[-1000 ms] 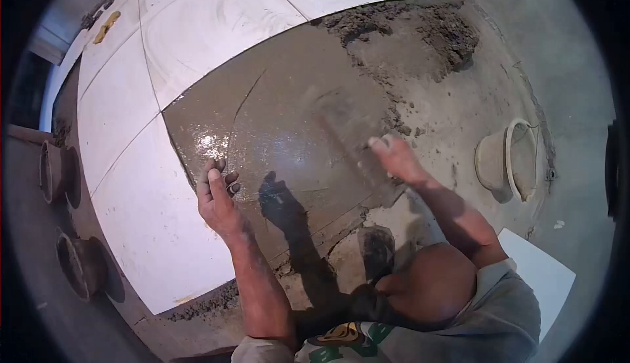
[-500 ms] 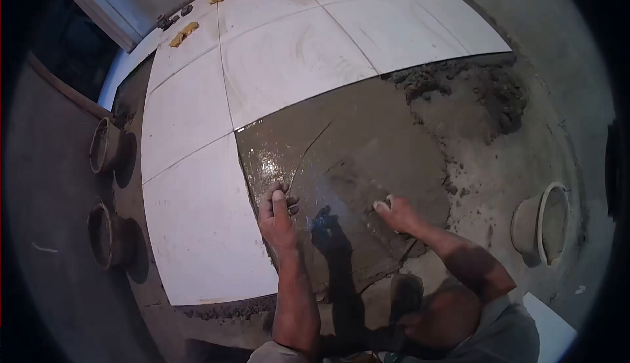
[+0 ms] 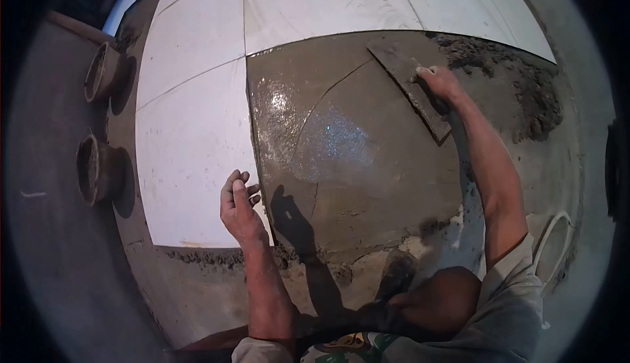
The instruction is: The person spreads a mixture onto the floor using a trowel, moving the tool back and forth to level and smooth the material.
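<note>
My right hand [image 3: 438, 86] is closed round the grip of a flat rectangular plastering trowel [image 3: 410, 90]. The trowel's blade lies on the wet grey mortar [image 3: 367, 192] near its upper right part, with one long edge standing out as a dark line. My left hand [image 3: 241, 209] hovers by the right edge of a white floor tile [image 3: 197, 146], its fingers loosely bent and apart, holding nothing. A thin curved crack line crosses the mortar, and light glints on its left side. The shadow of my left hand falls across the mortar's lower left.
Two mud-stained tubs [image 3: 98, 169] stand left of the tiles. At the right, the rim of another bucket [image 3: 554, 241] shows beside my sleeve. Loose crumbly mortar [image 3: 535, 97] lies at the upper right. Laid tiles [image 3: 328, 2] border the mortar at the far side.
My right hand has swept the trowel away from me and to the right over the mortar. My view has tilted down. The left hand now appears over the tile's edge.
</note>
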Demonstrator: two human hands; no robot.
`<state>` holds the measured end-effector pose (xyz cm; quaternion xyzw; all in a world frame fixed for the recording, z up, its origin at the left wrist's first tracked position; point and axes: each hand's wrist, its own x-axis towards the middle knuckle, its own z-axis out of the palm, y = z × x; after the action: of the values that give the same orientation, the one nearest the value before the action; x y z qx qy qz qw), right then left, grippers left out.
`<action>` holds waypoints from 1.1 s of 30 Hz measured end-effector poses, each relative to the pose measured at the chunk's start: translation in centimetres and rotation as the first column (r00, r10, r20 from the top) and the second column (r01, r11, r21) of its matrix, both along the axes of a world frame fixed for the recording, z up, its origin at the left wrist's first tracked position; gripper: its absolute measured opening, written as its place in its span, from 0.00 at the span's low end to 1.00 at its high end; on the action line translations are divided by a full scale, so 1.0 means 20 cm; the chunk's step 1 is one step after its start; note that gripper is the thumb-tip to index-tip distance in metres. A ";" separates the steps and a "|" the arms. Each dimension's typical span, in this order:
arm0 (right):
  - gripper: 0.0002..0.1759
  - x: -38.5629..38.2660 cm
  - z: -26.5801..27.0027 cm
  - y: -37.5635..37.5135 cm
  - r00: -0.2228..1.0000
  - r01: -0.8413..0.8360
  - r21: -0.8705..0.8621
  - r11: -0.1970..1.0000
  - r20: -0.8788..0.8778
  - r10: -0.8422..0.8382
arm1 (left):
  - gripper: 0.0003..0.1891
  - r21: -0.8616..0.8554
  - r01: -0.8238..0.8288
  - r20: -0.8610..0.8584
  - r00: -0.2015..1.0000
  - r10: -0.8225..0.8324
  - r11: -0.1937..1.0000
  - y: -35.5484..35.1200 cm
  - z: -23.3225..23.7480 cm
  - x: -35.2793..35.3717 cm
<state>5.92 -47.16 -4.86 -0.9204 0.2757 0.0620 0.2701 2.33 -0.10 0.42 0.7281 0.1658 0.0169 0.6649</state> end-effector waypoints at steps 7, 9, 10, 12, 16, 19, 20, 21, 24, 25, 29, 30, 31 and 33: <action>0.31 0.30 0.09 0.47 0.953 -0.243 0.173 0.954 -0.143 0.268 | 0.20 0.114 -0.112 -0.097 0.988 0.124 0.987 0.08 -0.03 -0.16; 0.30 0.29 0.05 0.59 0.927 -0.252 0.223 0.941 -0.223 0.302 | 0.20 0.078 -0.140 -0.082 0.986 0.147 0.987 0.05 -0.01 -0.17; 0.29 0.29 0.00 0.64 0.876 -0.451 0.122 0.884 -0.129 0.465 | 0.20 0.044 -0.141 -0.074 0.987 0.144 0.989 0.05 -0.02 -0.18; 0.27 0.23 0.05 0.75 0.766 -0.629 0.072 0.774 -0.110 0.633 | 0.22 0.060 -0.113 -0.073 0.990 0.117 0.992 0.04 -0.04 -0.19; 0.27 0.01 0.10 0.93 0.577 -0.804 0.119 0.582 -0.083 0.813 | 0.21 0.055 -0.066 -0.056 0.996 0.069 0.996 0.00 -0.04 -0.22; 0.27 -0.15 0.13 1.02 0.428 -0.870 0.181 0.459 -0.189 0.884 | 0.22 0.069 -0.022 -0.045 0.999 0.025 0.997 -0.03 -0.03 -0.21; 0.27 -0.22 0.13 1.02 0.439 -0.865 0.176 0.470 -0.190 0.878 | 0.22 0.079 0.001 -0.043 0.999 0.002 0.997 -0.05 -0.01 -0.21; 0.26 -0.28 0.13 1.03 0.418 -0.866 0.190 0.463 -0.234 0.878 | 0.22 0.077 0.007 -0.035 0.999 -0.004 0.997 -0.08 0.01 -0.21; 0.26 -0.47 0.11 1.03 0.361 -0.888 0.207 0.411 -0.239 0.901 | 0.21 0.044 0.054 -0.022 0.998 -0.053 0.998 -0.14 0.05 -0.21; 0.25 -0.52 0.13 1.00 0.333 -0.904 0.206 0.376 -0.212 0.919 | 0.21 0.032 0.075 -0.006 0.997 -0.075 0.997 -0.15 0.04 -0.21; 0.26 -0.78 0.24 0.83 0.390 -0.841 0.271 0.468 -0.297 0.872 | 0.21 0.021 0.149 0.008 0.989 -0.149 0.989 -0.27 0.12 -0.19; 0.26 -0.83 0.26 0.75 0.407 -0.830 0.271 0.487 -0.303 0.862 | 0.21 0.027 0.183 0.017 0.983 -0.183 0.983 -0.32 0.14 -0.19; 0.26 -0.88 0.29 0.68 0.451 -0.812 0.231 0.537 -0.335 0.827 | 0.21 0.037 0.165 -0.011 0.986 -0.165 0.986 -0.34 0.13 -0.18; 0.26 -1.00 0.36 0.51 0.709 -0.628 0.263 0.733 -0.197 0.678 | 0.22 0.036 0.209 0.001 0.978 -0.209 0.977 -0.38 0.13 -0.18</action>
<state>-14.13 -36.86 2.24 -0.9119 -0.0401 0.3072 0.2691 -1.25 -7.69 3.01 0.7531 0.0866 -0.0485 0.6503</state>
